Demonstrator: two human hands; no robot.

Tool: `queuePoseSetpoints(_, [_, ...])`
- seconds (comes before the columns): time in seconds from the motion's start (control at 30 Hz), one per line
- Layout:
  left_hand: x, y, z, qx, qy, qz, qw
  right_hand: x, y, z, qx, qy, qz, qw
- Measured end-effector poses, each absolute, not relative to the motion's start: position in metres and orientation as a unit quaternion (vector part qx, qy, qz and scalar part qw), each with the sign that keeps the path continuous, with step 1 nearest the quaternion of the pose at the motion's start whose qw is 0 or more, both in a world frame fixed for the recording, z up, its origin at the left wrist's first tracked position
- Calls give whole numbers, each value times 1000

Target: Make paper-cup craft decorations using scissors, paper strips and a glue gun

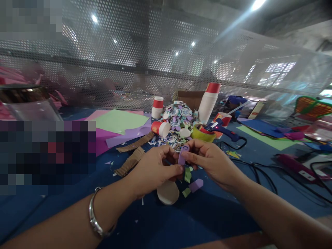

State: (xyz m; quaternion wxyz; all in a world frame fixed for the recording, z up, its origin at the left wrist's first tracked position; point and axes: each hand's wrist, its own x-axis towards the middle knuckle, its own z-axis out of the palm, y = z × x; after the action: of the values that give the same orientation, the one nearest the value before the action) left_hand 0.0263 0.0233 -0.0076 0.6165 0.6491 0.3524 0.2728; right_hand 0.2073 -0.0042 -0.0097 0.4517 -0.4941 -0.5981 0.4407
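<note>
Between my two hands is a small purple paper strip (183, 155) with a dark smiling face drawn near its rounded top. My right hand (211, 160) pinches it from the right side. From the left, my left hand (158, 166) closes thumb and fingers on its lower part. Below the left hand a round cream disc (168, 193) lies on the blue table, partly covered by the fingers. To its right are a loose purple paper piece (196, 185) and green paper scraps (187, 175).
Behind my hands sit a heap of decorated paper discs (178, 114), a tall stack of paper cups (208, 103) and a tipped red cup (160, 128). A blue glue gun (224, 130) rests on a yellow bowl (203, 134). Black cables (259, 167) cross the right side. Coloured sheets (119, 121) lie left.
</note>
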Motion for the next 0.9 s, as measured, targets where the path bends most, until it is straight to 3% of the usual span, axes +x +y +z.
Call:
queuePoseSetpoints(0.7, [25,28,-10,712,324,303,544,208,-9,-9,-492,-626,437,419])
queuePoseSetpoints(0.9, [27,26,-7,671,320,309,593,209,-8,-9,-491,-630,428,422])
